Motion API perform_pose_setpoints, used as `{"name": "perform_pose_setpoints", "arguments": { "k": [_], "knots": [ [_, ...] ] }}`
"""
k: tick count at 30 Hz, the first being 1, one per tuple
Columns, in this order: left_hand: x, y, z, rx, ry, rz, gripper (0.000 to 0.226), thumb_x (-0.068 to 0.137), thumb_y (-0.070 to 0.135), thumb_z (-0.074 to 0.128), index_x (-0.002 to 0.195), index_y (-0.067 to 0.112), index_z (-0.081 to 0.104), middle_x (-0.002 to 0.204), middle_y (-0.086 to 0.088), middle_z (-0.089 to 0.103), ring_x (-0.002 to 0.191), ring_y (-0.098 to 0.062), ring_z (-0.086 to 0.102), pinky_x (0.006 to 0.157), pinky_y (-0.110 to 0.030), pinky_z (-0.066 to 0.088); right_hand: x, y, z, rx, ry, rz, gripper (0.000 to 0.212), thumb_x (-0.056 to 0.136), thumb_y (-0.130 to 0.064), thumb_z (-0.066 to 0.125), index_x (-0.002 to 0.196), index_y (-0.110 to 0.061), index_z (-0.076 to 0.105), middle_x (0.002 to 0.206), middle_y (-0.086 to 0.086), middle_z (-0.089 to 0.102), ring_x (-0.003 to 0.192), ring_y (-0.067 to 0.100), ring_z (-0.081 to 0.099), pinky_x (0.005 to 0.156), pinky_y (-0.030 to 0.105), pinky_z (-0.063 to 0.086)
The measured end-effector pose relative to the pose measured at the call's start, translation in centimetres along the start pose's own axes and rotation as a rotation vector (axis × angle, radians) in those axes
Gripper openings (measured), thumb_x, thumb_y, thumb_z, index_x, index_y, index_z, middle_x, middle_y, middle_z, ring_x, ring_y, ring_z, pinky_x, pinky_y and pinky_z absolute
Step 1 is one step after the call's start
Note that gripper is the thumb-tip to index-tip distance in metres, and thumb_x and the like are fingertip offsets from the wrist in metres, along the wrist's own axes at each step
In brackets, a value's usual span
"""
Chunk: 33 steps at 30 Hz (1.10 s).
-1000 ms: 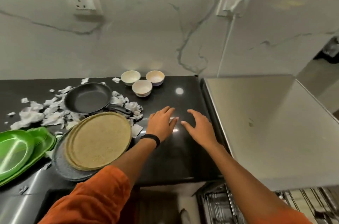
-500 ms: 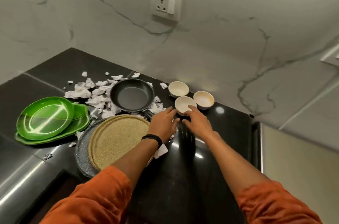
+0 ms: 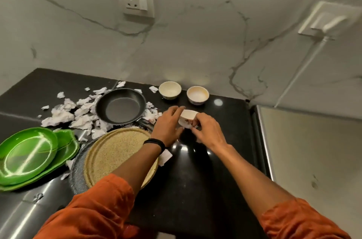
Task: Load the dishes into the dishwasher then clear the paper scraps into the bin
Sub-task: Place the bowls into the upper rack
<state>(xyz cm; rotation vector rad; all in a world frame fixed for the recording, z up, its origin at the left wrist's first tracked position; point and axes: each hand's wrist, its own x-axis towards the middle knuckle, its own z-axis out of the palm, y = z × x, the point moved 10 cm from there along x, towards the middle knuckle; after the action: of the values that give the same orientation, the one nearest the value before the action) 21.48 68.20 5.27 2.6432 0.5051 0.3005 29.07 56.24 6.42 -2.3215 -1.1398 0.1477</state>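
Grip closed both sides: left hand (image 3: 168,125) and right hand (image 3: 208,133) pinching small cream ceramic bowl (image 3: 188,117), tilted off glossy black counter (image 3: 229,127) — fingertip hold only, could slip and chip.

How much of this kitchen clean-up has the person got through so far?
Nothing looks loaded yet. In hand: the left hand and right hand hold one small cream bowl. Still on the black counter: two more cream bowls, a black frying pan, green plates, round tan plates and torn white paper scraps.
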Motion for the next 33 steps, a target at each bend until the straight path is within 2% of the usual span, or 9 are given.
{"name": "perform_pose_setpoints", "arguments": {
  "k": [5, 10, 13, 17, 19, 24, 27, 30, 33],
  "knots": [
    [-2.6, 7.2, 2.2, 0.0, -0.106, 0.294, 0.075, 0.085, 0.031, 0.078, 0.15, 0.024, 0.041, 0.147, -0.006, 0.045, 0.136, -0.024, 0.04, 0.113, -0.038, 0.037, -7.8, 1.1, -4.4, 0.096, 0.173, 0.137, 0.03, 0.078, -0.026, 0.078, 0.084, -0.028, 0.049, 0.091, -0.01, 0.057, 0.086, 0.008, 0.056, 0.071, 0.024, 0.048],
    [-8.0, 14.0, 4.1, -0.119, -0.152, 0.514, 0.064, 0.089, 0.025, 0.074, 0.147, 0.021, 0.045, 0.13, -0.004, 0.053, 0.115, -0.023, 0.054, 0.098, -0.038, 0.049, -18.0, 2.3, -7.2, 0.106, 0.374, 0.272, 0.031, 0.078, -0.025, 0.077, 0.087, -0.027, 0.048, 0.089, -0.012, 0.052, 0.083, 0.009, 0.052, 0.071, 0.016, 0.04],
    [-11.8, 18.1, 5.8, -0.182, -0.224, 0.598, 0.069, 0.091, 0.022, 0.071, 0.152, 0.021, 0.038, 0.135, -0.005, 0.051, 0.115, -0.025, 0.057, 0.096, -0.037, 0.051, -24.0, 3.1, -8.7, 0.082, 0.473, 0.335, 0.031, 0.078, -0.027, 0.075, 0.092, -0.028, 0.048, 0.098, -0.012, 0.049, 0.089, 0.009, 0.051, 0.076, 0.013, 0.04],
    [-16.1, 24.5, 7.9, -0.26, -0.335, 0.69, 0.074, 0.094, 0.024, 0.068, 0.157, 0.023, 0.029, 0.143, -0.008, 0.047, 0.12, -0.03, 0.057, 0.1, -0.038, 0.048, -32.7, 4.4, -11.2, -0.01, 0.615, 0.427, 0.038, 0.073, -0.032, 0.071, 0.104, -0.023, 0.051, 0.117, -0.004, 0.049, 0.106, 0.021, 0.052, 0.092, 0.023, 0.038],
    [-18.2, 27.8, 9.1, -0.288, -0.402, 0.711, 0.075, 0.097, 0.026, 0.065, 0.159, 0.024, 0.023, 0.149, -0.009, 0.043, 0.122, -0.031, 0.056, 0.099, -0.04, 0.047, -37.3, 5.3, -12.3, -0.02, 0.698, 0.483, 0.045, 0.074, -0.029, 0.075, 0.111, -0.016, 0.053, 0.122, 0.001, 0.05, 0.113, 0.021, 0.051, 0.096, 0.023, 0.035],
    [-24.0, 35.4, 13.4, -0.319, -0.572, 0.796, 0.074, 0.101, 0.044, 0.052, 0.161, 0.025, 0.013, 0.152, -0.012, 0.041, 0.119, -0.032, 0.059, 0.101, -0.044, 0.047, -48.4, 8.2, -13.1, 0.119, 0.849, 0.636, 0.058, 0.083, -0.026, 0.074, 0.129, -0.015, 0.042, 0.128, -0.001, 0.045, 0.112, 0.015, 0.055, 0.088, 0.029, 0.052],
    [-27.8, 40.1, 16.7, -0.315, -0.659, 0.86, 0.072, 0.102, 0.049, 0.047, 0.161, 0.023, 0.014, 0.153, -0.012, 0.042, 0.125, -0.033, 0.056, 0.101, -0.044, 0.045, -54.9, 10.5, -13.0, 0.212, 0.938, 0.765, 0.059, 0.085, -0.025, 0.073, 0.132, -0.022, 0.038, 0.131, -0.004, 0.044, 0.108, 0.011, 0.059, 0.083, 0.029, 0.059],
    [-31.3, 45.1, 20.5, -0.345, -0.746, 0.882, 0.071, 0.1, 0.051, 0.048, 0.159, 0.024, 0.02, 0.155, -0.007, 0.043, 0.128, -0.028, 0.055, 0.104, -0.041, 0.044, -61.4, 13.1, -13.3, 0.232, 1.011, 0.878, 0.054, 0.086, -0.028, 0.065, 0.133, -0.021, 0.04, 0.13, -0.001, 0.042, 0.11, 0.016, 0.058, 0.085, 0.029, 0.058],
    [-34.4, 49.5, 24.2, -0.372, -0.789, 0.861, 0.062, 0.099, 0.048, 0.055, 0.151, 0.023, 0.034, 0.148, -0.003, 0.043, 0.121, -0.021, 0.055, 0.101, -0.034, 0.046, -67.2, 16.2, -13.6, 0.231, 1.053, 0.957, 0.053, 0.087, -0.028, 0.063, 0.134, -0.02, 0.04, 0.13, 0.001, 0.04, 0.109, 0.022, 0.057, 0.083, 0.039, 0.058]
  ]
}}
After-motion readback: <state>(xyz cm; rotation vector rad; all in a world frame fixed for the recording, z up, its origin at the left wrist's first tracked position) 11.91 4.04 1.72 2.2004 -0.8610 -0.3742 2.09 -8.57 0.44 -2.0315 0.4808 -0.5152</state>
